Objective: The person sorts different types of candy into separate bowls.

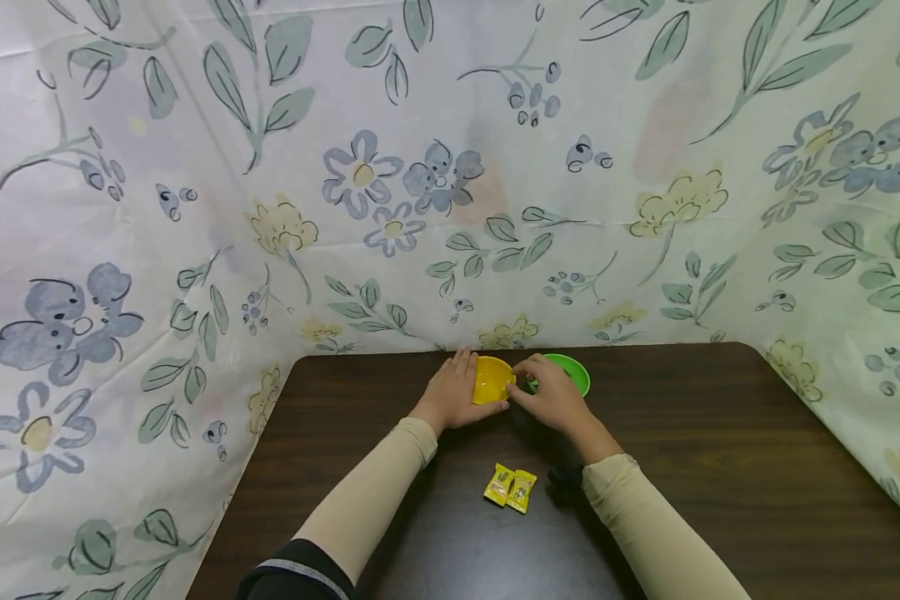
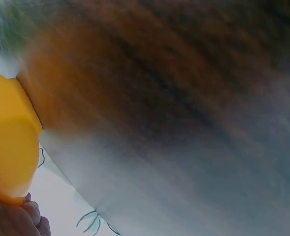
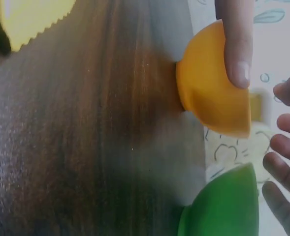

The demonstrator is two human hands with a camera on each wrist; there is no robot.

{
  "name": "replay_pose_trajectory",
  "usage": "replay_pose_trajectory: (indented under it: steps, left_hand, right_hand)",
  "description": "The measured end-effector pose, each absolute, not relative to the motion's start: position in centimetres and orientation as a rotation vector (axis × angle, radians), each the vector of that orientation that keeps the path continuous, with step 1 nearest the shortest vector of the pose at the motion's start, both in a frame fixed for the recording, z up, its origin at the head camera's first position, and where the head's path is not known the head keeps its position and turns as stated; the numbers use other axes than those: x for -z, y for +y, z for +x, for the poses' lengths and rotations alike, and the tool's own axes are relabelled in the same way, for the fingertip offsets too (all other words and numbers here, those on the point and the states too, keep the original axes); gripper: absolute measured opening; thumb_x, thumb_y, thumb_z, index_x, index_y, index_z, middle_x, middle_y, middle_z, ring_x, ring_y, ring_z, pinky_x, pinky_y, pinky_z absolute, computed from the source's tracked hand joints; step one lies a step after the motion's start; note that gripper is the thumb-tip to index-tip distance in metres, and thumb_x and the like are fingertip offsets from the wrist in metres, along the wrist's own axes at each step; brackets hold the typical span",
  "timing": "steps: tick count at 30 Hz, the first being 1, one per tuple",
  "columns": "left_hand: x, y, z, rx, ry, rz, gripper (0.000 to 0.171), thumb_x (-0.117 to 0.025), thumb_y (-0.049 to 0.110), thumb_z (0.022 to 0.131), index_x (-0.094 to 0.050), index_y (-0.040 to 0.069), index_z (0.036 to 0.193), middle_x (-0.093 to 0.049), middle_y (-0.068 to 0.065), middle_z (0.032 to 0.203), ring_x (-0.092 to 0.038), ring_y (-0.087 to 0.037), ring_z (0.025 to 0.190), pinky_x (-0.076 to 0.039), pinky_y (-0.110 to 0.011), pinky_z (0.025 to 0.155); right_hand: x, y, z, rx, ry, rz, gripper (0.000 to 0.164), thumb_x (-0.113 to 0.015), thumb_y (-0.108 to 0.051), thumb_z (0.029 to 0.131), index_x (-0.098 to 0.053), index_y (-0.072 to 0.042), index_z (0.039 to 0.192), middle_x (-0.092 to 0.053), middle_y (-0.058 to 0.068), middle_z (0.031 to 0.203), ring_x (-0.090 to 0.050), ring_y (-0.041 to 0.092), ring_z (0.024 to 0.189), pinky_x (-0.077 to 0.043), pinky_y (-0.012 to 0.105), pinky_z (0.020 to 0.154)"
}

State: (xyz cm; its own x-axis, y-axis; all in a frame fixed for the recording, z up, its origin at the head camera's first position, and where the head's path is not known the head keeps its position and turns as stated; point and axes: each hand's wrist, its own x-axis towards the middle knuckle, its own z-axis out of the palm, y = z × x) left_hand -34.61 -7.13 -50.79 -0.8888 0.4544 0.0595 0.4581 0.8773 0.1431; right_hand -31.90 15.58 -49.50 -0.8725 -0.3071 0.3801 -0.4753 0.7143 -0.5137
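One yellow bowl (image 1: 492,382), centre of the head frame near the tabletop's far edge; appears upright, mouth up. One green bowl (image 1: 576,377), immediately right of it, partly hidden behind the right hand. One left hand (image 1: 456,396), clamped on the yellow bowl: fingers laid along its left side, thumb across the near side. One right hand (image 1: 553,400), poised at the yellow bowl's right rim, in front of the green bowl; in the right wrist view its fingers are spread, tips apart from each other and, seemingly, from both bowls, though whether the thumb touches the rim in the head view cannot be told. Two yellow packets (image 1: 499,485), side by side at lower centre, untouched. One dark wood tabletop (image 1: 727,467), spanning the lower half; one floral cloth (image 1: 390,292) behind. Step in hand, by judgement: steadying or positioning the yellow bowl beside the green one, the left hand bearing the work and the right hand assisting. Next move, by judgement: calls for the bowl to be kept level, the left hand's grip eased evenly, and the right hand lifted clear without knocking the green rim.
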Motion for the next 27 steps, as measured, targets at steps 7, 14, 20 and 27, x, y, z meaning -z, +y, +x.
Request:
replay_pose_trajectory:
  steps: [7,14,20,27]
  left_hand:
    - [50.8,-7.0,-34.7,0.227,-3.015,-0.727,0.117,-0.038,0.089,0.093,-0.023,0.000,0.168,-0.021,-0.019,0.177,-0.020,-0.029,0.166,-0.020,-0.044,0.134]
    - [50.6,-7.0,-34.8,0.220,-3.031,-0.731,0.118,-0.036,0.090,0.092,-0.022,0.000,0.168,-0.020,-0.018,0.177,-0.019,-0.029,0.166,-0.019,-0.044,0.135]
    - [50.6,-7.1,-34.8,0.211,-3.038,-0.727,0.119,-0.036,0.091,0.091,-0.021,0.001,0.168,-0.019,-0.017,0.177,-0.019,-0.029,0.166,-0.019,-0.044,0.135]
    - [50.7,-7.1,-34.6,0.231,-3.041,-0.729,0.120,-0.038,0.090,0.092,-0.023,-0.001,0.168,-0.021,-0.019,0.177,-0.021,-0.029,0.165,-0.020,-0.044,0.134]
  right_hand:
    - [49.2,16.3,-31.2,-0.893,-2.653,0.646,0.025,-0.080,-0.024,0.096,-0.077,-0.007,0.114,-0.070,0.007,0.109,-0.064,0.022,0.093,-0.057,0.043,0.084]
    - [49.0,17.4,-29.7,-0.883,-2.670,0.718,0.023,-0.080,-0.023,0.095,-0.078,-0.010,0.113,-0.070,0.008,0.110,-0.066,0.027,0.095,-0.057,0.044,0.085]
    - [49.1,18.1,-28.0,-0.861,-2.686,0.787,0.023,-0.080,-0.023,0.095,-0.077,-0.010,0.114,-0.071,0.002,0.110,-0.065,0.021,0.097,-0.058,0.044,0.087]
    - [49.7,18.7,-25.8,-0.798,-2.792,0.941,0.022,-0.077,-0.015,0.095,-0.076,-0.011,0.116,-0.069,-0.003,0.113,-0.066,0.014,0.101,-0.059,0.042,0.090]
